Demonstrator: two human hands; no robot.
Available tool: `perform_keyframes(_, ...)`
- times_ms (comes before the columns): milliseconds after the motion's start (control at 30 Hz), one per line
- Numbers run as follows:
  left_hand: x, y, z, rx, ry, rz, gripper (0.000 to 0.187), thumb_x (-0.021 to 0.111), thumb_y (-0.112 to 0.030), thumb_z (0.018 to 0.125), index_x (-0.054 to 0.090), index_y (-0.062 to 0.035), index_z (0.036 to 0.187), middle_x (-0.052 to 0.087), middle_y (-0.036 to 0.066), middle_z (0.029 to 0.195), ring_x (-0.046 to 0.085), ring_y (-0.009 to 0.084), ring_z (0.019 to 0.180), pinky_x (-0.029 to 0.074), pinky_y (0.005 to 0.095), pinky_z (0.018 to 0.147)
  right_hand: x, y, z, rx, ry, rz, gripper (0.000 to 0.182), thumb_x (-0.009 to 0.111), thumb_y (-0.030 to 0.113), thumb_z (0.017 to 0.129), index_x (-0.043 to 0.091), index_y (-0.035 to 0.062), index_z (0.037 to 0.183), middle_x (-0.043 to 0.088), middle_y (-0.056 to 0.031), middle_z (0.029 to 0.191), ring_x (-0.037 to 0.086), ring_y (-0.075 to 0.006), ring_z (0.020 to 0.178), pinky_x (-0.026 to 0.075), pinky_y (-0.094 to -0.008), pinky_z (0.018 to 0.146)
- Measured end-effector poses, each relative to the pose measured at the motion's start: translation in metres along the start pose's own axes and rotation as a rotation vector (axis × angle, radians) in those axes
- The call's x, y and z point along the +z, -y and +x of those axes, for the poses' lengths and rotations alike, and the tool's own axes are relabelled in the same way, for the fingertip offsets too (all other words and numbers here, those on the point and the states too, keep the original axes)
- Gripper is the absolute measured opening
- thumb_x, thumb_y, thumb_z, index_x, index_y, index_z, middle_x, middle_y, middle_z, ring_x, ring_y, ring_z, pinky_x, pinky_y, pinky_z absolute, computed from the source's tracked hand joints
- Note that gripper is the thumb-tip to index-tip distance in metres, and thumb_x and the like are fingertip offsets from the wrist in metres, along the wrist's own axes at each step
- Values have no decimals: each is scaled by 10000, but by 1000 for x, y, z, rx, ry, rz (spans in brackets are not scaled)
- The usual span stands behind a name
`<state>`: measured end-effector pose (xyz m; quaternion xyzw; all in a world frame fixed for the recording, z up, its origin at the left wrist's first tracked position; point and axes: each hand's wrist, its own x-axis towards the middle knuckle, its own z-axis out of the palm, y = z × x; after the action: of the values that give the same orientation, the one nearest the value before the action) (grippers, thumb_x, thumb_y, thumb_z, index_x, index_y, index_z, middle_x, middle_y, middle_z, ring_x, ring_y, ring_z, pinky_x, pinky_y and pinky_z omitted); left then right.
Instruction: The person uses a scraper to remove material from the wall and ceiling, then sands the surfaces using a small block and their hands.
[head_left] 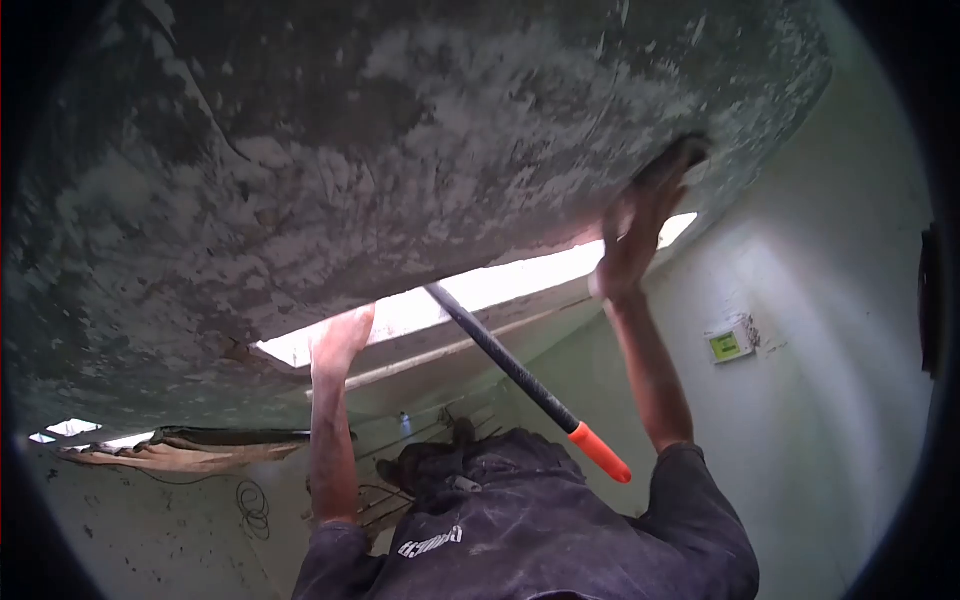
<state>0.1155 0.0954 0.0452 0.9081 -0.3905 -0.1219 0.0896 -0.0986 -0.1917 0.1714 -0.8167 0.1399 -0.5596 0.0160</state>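
My right hand point(637, 240) is raised against the mottled grey and white plaster-like surface point(330, 200). It is closed around a dark, narrow hand tool point(672, 163), blurred, whose exact kind I cannot make out. My left hand point(343, 335) is up by the lower edge of that surface, in front of the bright opening; glare and the edge hide its fingers. Between my arms a dark pole point(505, 360) with an orange end point(600, 453) slants from the opening down to the right, apart from both hands.
A pale green wall point(800, 400) on the right carries a small box with a lime-green face point(730, 345). At the left hang a brownish cloth point(190, 452) and a coil of cable point(253, 508). A bottle point(405, 424) stands farther off. Flaking patches mark the surface.
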Motion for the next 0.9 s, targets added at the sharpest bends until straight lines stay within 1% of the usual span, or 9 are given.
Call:
perform_keyframes(67, 44, 41, 25, 98, -73, -11, 342, 365, -204, 952, 597, -76, 1169, 628, 216, 1108, 619, 373, 1013, 486, 464, 871, 7, 22, -30, -147, 165, -38, 838, 342, 555, 936, 149, -68, 1462, 93, -301, 1529, 59, -429, 1435, -10, -614, 1124)
perform_keyframes(167, 4, 7, 3, 40, 21, -20, 357, 365, -287, 935, 610, -136, 1147, 619, 130, 1193, 604, 339, 1074, 483, 446, 907, -3, -5, -86, -202, 461, -75, 696, 472, 366, 857, 333, -22, 1418, 329, -240, 1453, 246, -391, 1400, -37, -662, 1094)
perform_keyframes(200, 2, 5, 3, 27, 71, -27, 357, 369, -293, 933, 609, -137, 1147, 622, 128, 1189, 606, 337, 1071, 485, 445, 906, -11, -25, -86, -219, 481, -128, 676, 481, 309, 848, 333, -25, 1417, 286, -259, 1480, 214, -391, 1415, -53, -641, 1102)
perform_keyframes(400, -18, -13, -8, -95, 92, -90, 352, 367, -260, 939, 616, -92, 1123, 637, 158, 1146, 618, 358, 1043, 499, 485, 871, 14, 18, -13, -81, -5, 76, 779, 361, 492, 949, 189, -76, 1454, 136, -312, 1517, 115, -451, 1423, -7, -604, 1124)
perform_keyframes(533, 7, 8, 2, 57, 91, -68, 361, 360, -247, 944, 607, -55, 1123, 632, 185, 1133, 613, 372, 1038, 502, 483, 866, -4, 17, -69, -200, 456, -79, 725, 497, 375, 869, 294, -27, 1437, 188, -293, 1513, 144, -414, 1430, -24, -659, 1100)
perform_keyframes(600, 9, 10, 4, 27, 101, -69, 385, 354, -298, 954, 604, -72, 1139, 626, 183, 1146, 601, 379, 1050, 491, 484, 878, -17, -21, -77, -171, 411, -204, 739, 515, 325, 822, 306, -22, 1439, 205, -277, 1516, 154, -392, 1436, -38, -648, 1104)
perform_keyframes(733, 35, 26, 10, -42, 89, -185, 483, 322, -446, 962, 600, -106, 1162, 624, 175, 1150, 574, 382, 1088, 458, 492, 900, -14, 3, -2, 6, 60, 23, 740, 400, 475, 940, 254, -45, 1446, 128, -289, 1530, 78, -422, 1438, -44, -609, 1119)
perform_keyframes(800, 29, 25, 9, -104, 99, -259, 486, 315, -444, 966, 604, -105, 1160, 625, 180, 1145, 575, 386, 1082, 459, 493, 898, 7, 18, -10, -87, 44, 52, 745, 398, 477, 938, 248, -50, 1443, 132, -293, 1527, 65, -437, 1435, -37, -615, 1115)
perform_keyframes(900, 9, 13, -5, -99, 58, -303, 491, 315, -450, 967, 613, -105, 1149, 628, 179, 1137, 575, 390, 1078, 457, 496, 899, 4, 28, -59, -198, 343, 39, 714, 486, 359, 890, 271, -32, 1447, 210, -291, 1506, 151, -421, 1426, -35, -643, 1108)
